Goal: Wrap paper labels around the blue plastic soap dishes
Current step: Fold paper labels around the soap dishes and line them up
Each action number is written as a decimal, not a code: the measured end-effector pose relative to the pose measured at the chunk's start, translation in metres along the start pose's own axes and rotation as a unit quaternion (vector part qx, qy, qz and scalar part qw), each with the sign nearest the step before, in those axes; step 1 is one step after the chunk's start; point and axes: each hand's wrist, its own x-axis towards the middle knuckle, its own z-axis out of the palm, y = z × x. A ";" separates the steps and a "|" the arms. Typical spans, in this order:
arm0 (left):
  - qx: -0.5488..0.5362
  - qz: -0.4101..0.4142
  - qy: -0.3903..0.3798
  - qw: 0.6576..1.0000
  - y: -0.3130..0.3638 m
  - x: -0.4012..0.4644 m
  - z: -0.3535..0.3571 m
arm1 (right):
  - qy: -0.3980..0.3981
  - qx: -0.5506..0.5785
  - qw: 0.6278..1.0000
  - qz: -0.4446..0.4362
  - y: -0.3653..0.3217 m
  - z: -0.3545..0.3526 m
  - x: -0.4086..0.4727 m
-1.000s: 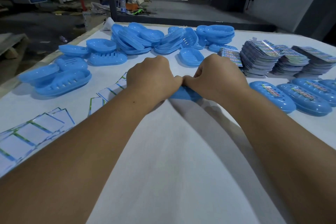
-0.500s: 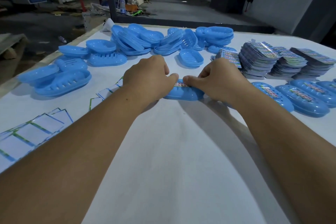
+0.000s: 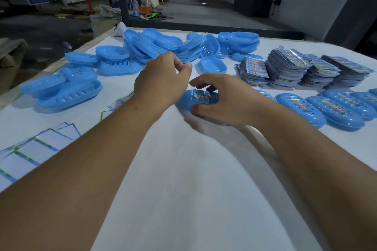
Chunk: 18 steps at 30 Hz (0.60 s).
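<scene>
A closed blue soap dish [image 3: 191, 99] with a colourful paper label across its top lies on the white table [image 3: 193, 179] in the middle. My right hand [image 3: 226, 101] curls over its right end, thumb at the near side and fingers over the far side. My left hand [image 3: 163, 79] hovers just above and left of the dish, fingers loosely curled and holding nothing. Several unlabelled blue soap dishes [image 3: 163, 47] are heaped at the back. Stacks of printed labels [image 3: 289, 67] stand at the back right.
A row of labelled soap dishes [image 3: 334, 110] lies at the right. More loose dish halves [image 3: 67, 91] sit at the left. White cards with blue and green edges [image 3: 38, 146] are spread at the near left. Beyond the table is a workshop floor.
Both hands were pressed together over the dish. They have parted: my left hand has lifted up and away, and my right hand now holds the labelled dish alone.
</scene>
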 end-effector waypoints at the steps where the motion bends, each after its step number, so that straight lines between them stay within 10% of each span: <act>1: 0.000 -0.001 -0.004 1.000 0.000 0.000 0.001 | -0.001 -0.011 1.000 0.003 -0.001 -0.001 0.000; 18: 0.015 -0.015 -0.046 0.999 0.002 -0.006 0.001 | 0.037 -0.129 0.981 0.138 0.006 -0.008 0.001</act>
